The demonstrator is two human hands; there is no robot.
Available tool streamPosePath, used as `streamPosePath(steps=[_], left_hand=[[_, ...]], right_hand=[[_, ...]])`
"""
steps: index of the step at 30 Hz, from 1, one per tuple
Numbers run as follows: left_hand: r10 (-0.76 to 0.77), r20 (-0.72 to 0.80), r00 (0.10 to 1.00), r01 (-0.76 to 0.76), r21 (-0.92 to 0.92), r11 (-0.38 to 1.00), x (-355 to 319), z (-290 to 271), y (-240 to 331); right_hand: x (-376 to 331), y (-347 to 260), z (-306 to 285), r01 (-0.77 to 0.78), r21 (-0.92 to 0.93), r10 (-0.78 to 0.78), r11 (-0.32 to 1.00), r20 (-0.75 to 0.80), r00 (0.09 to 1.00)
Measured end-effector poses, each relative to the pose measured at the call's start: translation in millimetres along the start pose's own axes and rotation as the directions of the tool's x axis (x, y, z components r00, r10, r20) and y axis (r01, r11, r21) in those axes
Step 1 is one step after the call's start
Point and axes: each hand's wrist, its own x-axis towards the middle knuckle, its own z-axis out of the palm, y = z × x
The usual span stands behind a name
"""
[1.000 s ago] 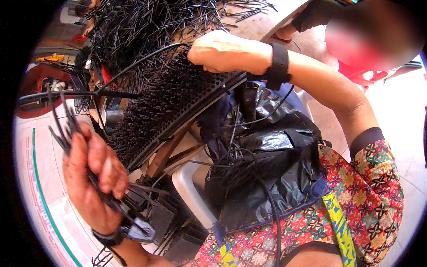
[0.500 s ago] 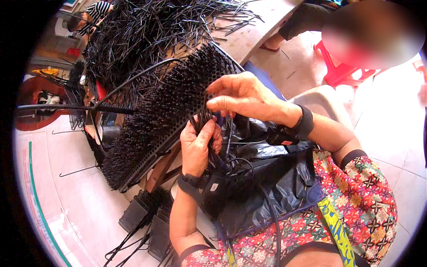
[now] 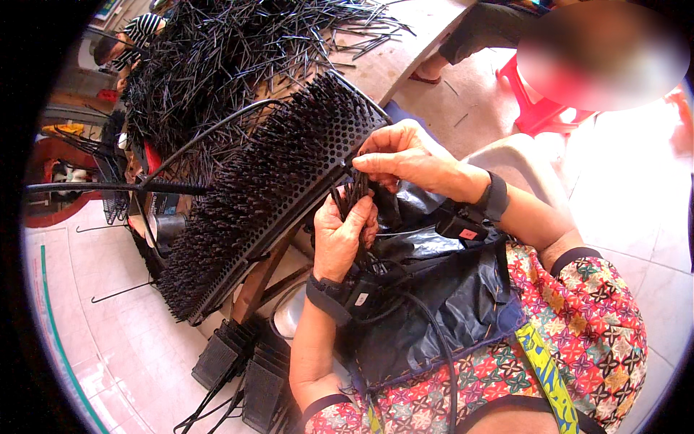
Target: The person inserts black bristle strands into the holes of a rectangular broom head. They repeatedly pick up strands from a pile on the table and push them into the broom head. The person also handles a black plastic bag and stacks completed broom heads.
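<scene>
Whereas the left hand (image 3: 343, 235) a second ago was well out to the left with its bundle of black strips (image 3: 350, 194), it is now beside the right hand (image 3: 408, 165), bundle included, just off the near edge of the perforated board (image 3: 354, 121). Left: thumb and fingers closed round the bundle, tips upward. Right: thumb and fingertips drawn together over those tips; cannot tell whether a strip is pinched there. My reading: both hands now serve the one bundle. Board slants across the view, dense with short black rods (image 3: 238, 181), bare holes along its near side. Beyond it, a heap of loose black sticks (image 3: 210, 72) spilling over a pale tabletop (image 3: 372, 69). Room: light tiled floor (image 3: 116, 267), black blocks (image 3: 223, 354) below the board, red stool (image 3: 531, 108) upper right, person in a striped top (image 3: 142, 27) far upper left
</scene>
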Motion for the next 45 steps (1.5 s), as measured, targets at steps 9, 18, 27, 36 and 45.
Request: streamPosePath(steps=[9,18,27,36,45], left_hand=[[-0.008,0.006,1.0,0.009,-0.03,1.0,0.4,-3.8,-2.6],[-0.008,-0.052,0.999,0.003,-0.094,0.996,1.4,-11.8,-6.5],[-0.012,-0.06,0.998,0.003,-0.148,0.989,0.7,-12.5,-7.7],[-0.021,-0.067,0.998,0.006,-0.212,0.977,-0.2,-14.6,-4.7],[0.006,-0.062,0.998,-0.017,-0.168,0.986,1.4,-16.7,-9.2]], right_hand=[[-3.1,-12.9,-5.7,0.195,-0.122,-0.213,0.973,-0.155,0.965],[23.5,-31.3,-24.7,0.445,-0.305,-0.521,0.842,-0.245,0.818],[30.6,-23.6,-19.1,0.555,-0.74,-0.805,0.381,0.03,0.592],[34.9,-18.1,-24.0,0.595,-0.748,-0.823,0.293,0.12,0.556],[53.5,-21.3,-23.2,0.519,-0.839,-0.761,0.164,0.227,0.608]])
